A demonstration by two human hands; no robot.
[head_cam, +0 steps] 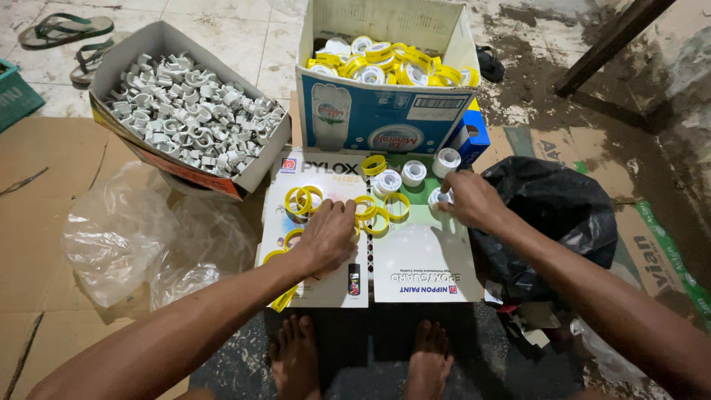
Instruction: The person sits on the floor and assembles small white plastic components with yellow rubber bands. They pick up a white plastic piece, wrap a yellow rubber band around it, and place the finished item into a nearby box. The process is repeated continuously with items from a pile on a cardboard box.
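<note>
My left hand (pixel 326 235) rests palm down on a flat printed cardboard sheet (pixel 415 259), fingertips among loose yellow plastic rings (pixel 300 200). More yellow rings (pixel 385 211) lie just right of it. My right hand (pixel 470 200) pinches a small white tape roll (pixel 440 197) on the sheet. Three other white rolls (pixel 413 172) stand a little farther away. Behind them is an open blue and white carton (pixel 370 115) full of yellow-cased white tape rolls (pixel 385 63).
A tilted cardboard box (pixel 255 159) of several white plastic pipe clips sits at the left. Clear plastic bags (pixel 126 230) lie on cardboard sheeting. A black plastic bag (pixel 555 207) lies at the right. My bare feet (pixel 296 359) are below. Sandals (pixel 67 30) lie on the tiled floor.
</note>
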